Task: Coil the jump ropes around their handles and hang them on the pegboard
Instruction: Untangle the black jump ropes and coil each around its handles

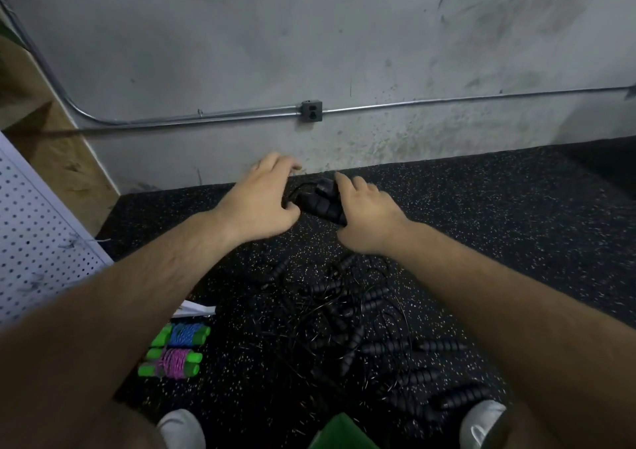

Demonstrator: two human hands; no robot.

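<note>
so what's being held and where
The right hand grips the black jump rope handles along their right side; the left hand touches their left end.

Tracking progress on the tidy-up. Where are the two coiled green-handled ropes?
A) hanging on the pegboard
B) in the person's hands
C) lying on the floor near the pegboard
C: the blue-wound rope and pink-wound rope lie side by side on the speckled floor, close to the pegboard.
</note>
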